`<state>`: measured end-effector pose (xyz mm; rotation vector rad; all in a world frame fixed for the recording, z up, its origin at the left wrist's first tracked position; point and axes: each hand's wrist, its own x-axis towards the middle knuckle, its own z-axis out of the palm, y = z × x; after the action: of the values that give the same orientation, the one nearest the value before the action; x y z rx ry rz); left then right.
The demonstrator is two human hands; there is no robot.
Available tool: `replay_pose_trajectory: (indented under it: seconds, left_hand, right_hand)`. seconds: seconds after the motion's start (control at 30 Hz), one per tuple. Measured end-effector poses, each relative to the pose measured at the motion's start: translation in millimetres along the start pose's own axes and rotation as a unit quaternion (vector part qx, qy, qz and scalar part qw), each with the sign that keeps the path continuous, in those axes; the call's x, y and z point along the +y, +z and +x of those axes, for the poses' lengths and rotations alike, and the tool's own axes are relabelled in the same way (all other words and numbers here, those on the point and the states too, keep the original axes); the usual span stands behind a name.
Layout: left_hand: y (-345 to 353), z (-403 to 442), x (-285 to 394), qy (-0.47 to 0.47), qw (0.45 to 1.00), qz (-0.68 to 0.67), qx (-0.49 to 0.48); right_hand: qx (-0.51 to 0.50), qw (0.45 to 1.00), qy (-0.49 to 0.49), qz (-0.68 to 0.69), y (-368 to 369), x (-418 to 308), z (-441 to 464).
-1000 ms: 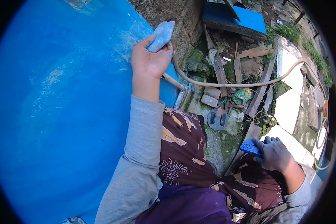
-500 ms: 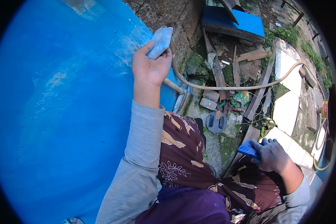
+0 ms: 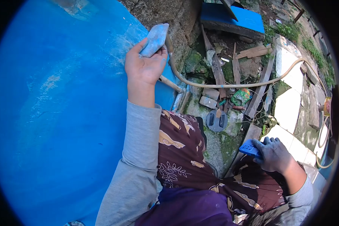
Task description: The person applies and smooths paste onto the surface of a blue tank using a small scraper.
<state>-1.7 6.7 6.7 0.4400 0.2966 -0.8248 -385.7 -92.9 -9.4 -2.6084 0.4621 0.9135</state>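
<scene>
My left hand [image 3: 145, 64], palm up, holds a worn, bent piece of sandpaper [image 3: 155, 38] coated with blue dust, thumb on one side and fingertips on the other. It is in front of a large blue-painted surface [image 3: 75, 113] with pale scuffed patches, near its edge. My right hand [image 3: 274, 154], dusted grey-blue, is closed on a blue block with holes [image 3: 250, 148] above my lap; its exact kind is unclear. Both hands are apart from the painted surface.
A beige hose [image 3: 229, 86] curves across the ground past old boards [image 3: 260, 92]. Grey bricks [image 3: 208, 102], a green wrapper [image 3: 241, 96] and a round grey object [image 3: 216, 120] lie on mossy ground. A blue-topped slab [image 3: 233, 19] is at the back, white slabs [image 3: 288, 109] to the right.
My left hand with the sandpaper has shifted slightly left in view, and the sandpaper has tilted a little. The right hand and its blue block stay almost in place.
</scene>
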Motion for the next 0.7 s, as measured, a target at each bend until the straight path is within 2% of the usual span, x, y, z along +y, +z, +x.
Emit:
replay_pose_trajectory:
  seconds: [0.17, 0.3, 0.37, 0.5, 0.7]
  left_hand:
    - [-3.8, 10.7, -0.5, -0.006, 1.0, 0.004, 0.013]
    - [-0.1, -3.5, 2.4, 0.002, 1.0, -0.006, -0.017]
    - [-2.3, 4.8, 4.7, -0.037, 0.999, -0.028, -0.017]
    - [-2.6, 11.5, -4.0, 0.001, 1.0, 0.004, 0.01]
    - [-2.6, 0.1, 0.8, -0.013, 1.0, -0.017, -0.014]
  right_hand:
    - [0.006, 1.0, -0.01, -0.006, -0.9, -1.3, 2.8]
    - [-0.002, 1.0, -0.001, -0.003, -3.3, 0.0, 3.0]
    - [-0.012, 1.0, -0.003, -0.002, -1.2, -2.2, 1.4]
    - [-0.003, 1.0, -0.007, -0.011, -0.9, -2.4, 2.5]
    - [-0.011, 1.0, 0.003, 0.001, -1.3, -1.1, 1.2]
